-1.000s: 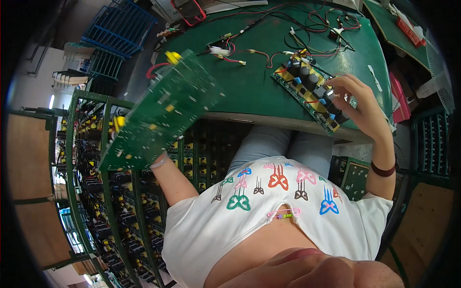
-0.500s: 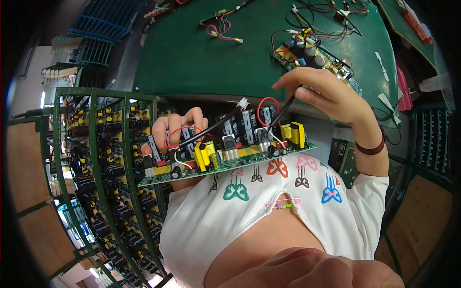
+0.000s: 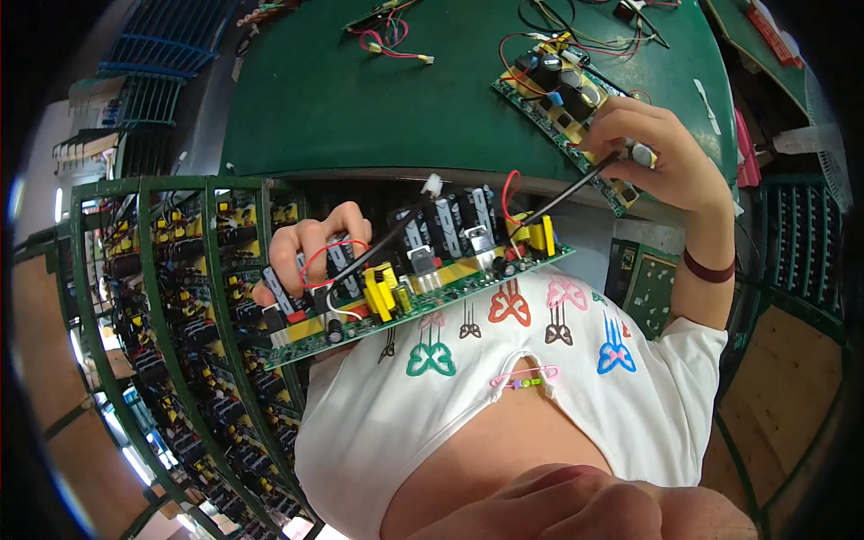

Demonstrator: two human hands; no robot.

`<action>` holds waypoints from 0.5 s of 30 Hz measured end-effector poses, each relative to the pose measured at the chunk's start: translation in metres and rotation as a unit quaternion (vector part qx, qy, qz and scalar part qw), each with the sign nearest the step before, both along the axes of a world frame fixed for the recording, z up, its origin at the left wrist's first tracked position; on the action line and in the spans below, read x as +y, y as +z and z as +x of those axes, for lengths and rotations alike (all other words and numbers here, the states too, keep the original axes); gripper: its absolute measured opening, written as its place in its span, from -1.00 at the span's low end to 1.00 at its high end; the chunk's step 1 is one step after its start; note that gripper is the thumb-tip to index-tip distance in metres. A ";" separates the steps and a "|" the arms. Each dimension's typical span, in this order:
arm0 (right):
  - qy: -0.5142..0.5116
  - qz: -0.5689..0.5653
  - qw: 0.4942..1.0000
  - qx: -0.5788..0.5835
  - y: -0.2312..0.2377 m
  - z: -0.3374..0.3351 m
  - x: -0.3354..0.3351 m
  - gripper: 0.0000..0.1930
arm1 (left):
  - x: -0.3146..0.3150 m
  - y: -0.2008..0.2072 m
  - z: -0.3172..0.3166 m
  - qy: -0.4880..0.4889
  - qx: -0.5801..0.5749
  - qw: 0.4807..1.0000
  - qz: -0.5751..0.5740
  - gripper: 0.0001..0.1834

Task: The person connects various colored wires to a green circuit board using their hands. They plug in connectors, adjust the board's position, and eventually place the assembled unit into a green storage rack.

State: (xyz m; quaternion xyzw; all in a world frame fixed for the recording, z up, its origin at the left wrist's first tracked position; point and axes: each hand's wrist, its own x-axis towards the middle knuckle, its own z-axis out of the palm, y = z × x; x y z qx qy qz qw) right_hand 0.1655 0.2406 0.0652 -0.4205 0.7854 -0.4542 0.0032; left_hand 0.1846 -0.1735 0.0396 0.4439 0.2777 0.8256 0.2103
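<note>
My left hand [image 3: 315, 247] grips the left end of a long circuit board [image 3: 450, 290], its fingers over the black capacitors and its thumb at the left edge. The board is held in front of my chest, off the table, its right end tilted up. It carries yellow transformers [image 3: 380, 292] and a row of black capacitors. One black-sleeved cable [image 3: 382, 245] with a white connector [image 3: 432, 185] sticks up from it. A second black cable [image 3: 576, 187] runs straight from the board to my right hand [image 3: 643, 148], pinched between thumb and fingers; its far end is hidden.
On the green table [image 3: 333, 117] lies another circuit board [image 3: 531, 105], partly behind my right hand. Loose wires [image 3: 396, 49] lie toward the far side. At the left stands a green metal rack [image 3: 198, 297] with several rows of similar boards. A white strip [image 3: 706, 103] lies at the table's right.
My right hand has moved right and slightly up, its fingers closing in, and the black cable is now drawn out straighter. The view has shifted a little; the board tilts slightly more.
</note>
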 end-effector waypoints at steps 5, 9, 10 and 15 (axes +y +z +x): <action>-0.042 0.009 0.999 -0.001 -0.013 -0.010 0.001 -0.83 | -0.001 0.004 0.004 0.048 -0.033 0.998 0.003 -0.62; -0.086 0.047 0.995 -0.015 -0.015 -0.020 -0.014 -0.78 | -0.011 0.002 0.006 0.084 -0.031 0.996 0.015 -0.60; -0.091 0.052 0.994 -0.003 -0.014 -0.022 -0.018 -0.77 | -0.016 -0.001 0.002 0.085 -0.023 0.996 0.013 -0.60; -0.091 0.067 0.989 0.100 0.000 -0.044 -0.030 -0.78 | -0.037 -0.010 0.005 0.144 0.002 0.989 0.017 -0.56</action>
